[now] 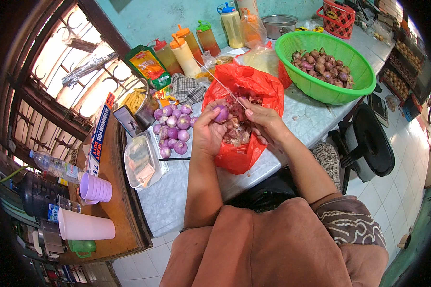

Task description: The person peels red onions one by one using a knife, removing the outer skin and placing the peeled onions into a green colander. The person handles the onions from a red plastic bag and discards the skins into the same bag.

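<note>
Over the mouth of a red plastic bag (pixel 244 160), my left hand (pixel 209 131) is closed round a purple shallot (pixel 221 114) with its skin off. My right hand (pixel 268 122) grips a long thin knife (pixel 220 85), seen nearly edge-on, its blade slanting up and to the left; the handle is hidden in the fingers. Brownish dry skins (pixel 237 129) fill the bag beneath both hands. Left of the bag, several peeled shallots (pixel 177 125) lie in a pile on the table. A green plastic basket (pixel 359 91) at the far right holds unpeeled shallots (pixel 323 67).
Sauce bottles (pixel 184 57) line the wall side. At the left are a checked cloth (pixel 187 88), a metal pot (pixel 148 107) with yellow pieces, a phone (pixel 126 120) and a clear plastic box (pixel 141 160). Purple cups (pixel 96 188) occupy the wooden ledge. A black round-seated stool (pixel 373 141) stands right.
</note>
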Action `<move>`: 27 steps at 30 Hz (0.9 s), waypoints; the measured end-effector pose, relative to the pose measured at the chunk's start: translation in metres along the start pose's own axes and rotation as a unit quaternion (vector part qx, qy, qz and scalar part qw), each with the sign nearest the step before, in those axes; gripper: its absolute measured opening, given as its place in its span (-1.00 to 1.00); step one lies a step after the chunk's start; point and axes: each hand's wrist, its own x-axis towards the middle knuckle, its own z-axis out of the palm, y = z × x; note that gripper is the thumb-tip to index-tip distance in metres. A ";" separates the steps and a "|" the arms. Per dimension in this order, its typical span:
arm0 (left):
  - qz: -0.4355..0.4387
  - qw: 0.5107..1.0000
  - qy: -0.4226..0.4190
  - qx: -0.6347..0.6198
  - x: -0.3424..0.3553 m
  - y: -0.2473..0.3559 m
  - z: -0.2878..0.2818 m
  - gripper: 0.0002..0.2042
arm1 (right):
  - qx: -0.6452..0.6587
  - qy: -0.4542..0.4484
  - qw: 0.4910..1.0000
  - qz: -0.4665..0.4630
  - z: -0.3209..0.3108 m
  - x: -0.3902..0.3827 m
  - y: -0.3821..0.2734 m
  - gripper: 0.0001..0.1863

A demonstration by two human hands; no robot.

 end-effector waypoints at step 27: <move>0.012 0.998 -0.032 -0.052 0.007 -0.018 -0.019 -0.73 | -0.086 -0.061 0.993 -0.047 0.017 0.004 0.014 -0.36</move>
